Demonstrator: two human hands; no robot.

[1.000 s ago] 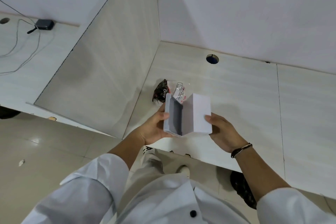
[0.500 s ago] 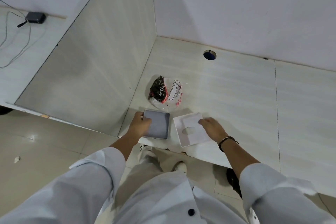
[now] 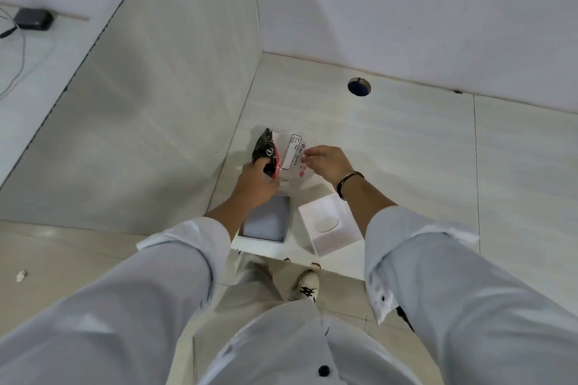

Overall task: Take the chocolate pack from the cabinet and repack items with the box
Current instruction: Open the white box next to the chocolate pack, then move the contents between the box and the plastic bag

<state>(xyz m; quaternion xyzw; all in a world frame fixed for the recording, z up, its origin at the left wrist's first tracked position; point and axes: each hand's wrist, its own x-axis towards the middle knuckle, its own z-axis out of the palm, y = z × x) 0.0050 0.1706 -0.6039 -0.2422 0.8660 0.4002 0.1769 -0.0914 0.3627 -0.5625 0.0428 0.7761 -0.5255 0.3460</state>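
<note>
The chocolate pack [image 3: 283, 153], a clear bag with a dark and red wrapper inside and a printed label, lies on the white counter [image 3: 391, 147]. My left hand [image 3: 255, 183] grips its near left end over the dark wrapper. My right hand [image 3: 327, 162] pinches the clear plastic at its right side. Just in front of my hands, the grey-lined box base [image 3: 266, 223] lies open side up near the counter's front edge. The white box lid [image 3: 330, 223], with an oval mark inside, lies to its right.
A tall panel wall [image 3: 156, 103] bounds the counter on the left, and a white wall rises behind it. A round cable hole [image 3: 359, 86] sits at the back. A black device [image 3: 32, 19] with cables lies on the surface at far left. Tiled floor and my shoe [image 3: 305, 286] are below.
I held the opened box in the air, then laid the base and the lid on the counter. Both hands have since left them and reached forward onto the chocolate pack.
</note>
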